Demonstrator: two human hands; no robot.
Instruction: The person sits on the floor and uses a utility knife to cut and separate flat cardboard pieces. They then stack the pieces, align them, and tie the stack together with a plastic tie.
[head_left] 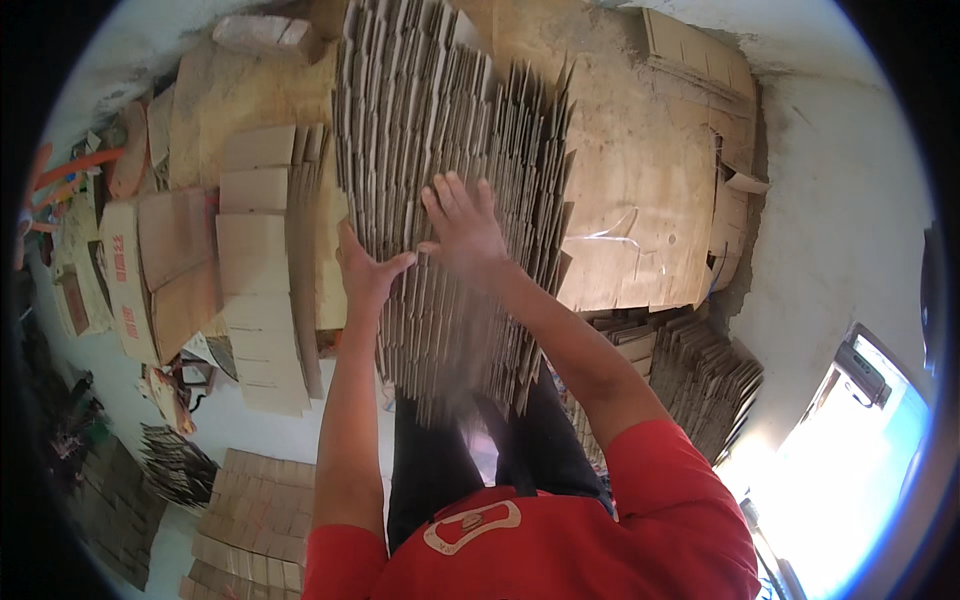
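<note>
On plywood (pixel 640 200), jagged cardboard layers (pixel 400 130)

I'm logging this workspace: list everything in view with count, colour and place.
Cardboard sheets: uncountable, brown-grey, centre
Plywood worktop: 1, tan, around sheets
Cardboard pile: 1, brown, left of sheets
Printed carton: 1, brown, far left
Block: 1, pale, top left
Clutter: uncountable, mixed, left rim
Cardboard stacks: several, brown, both lower sides
Cardboard panels: several, brown, upper right
Wall: 1, white, right
Bright opening: 1, white, lower right
Shirt: 1, red, bottom
Trousers: 1, black, bottom
Forearms: 2, bare, lower centre
Left grip: 1, bare, sheets' left side
Right grip: 1, bare, atop sheets
</note>
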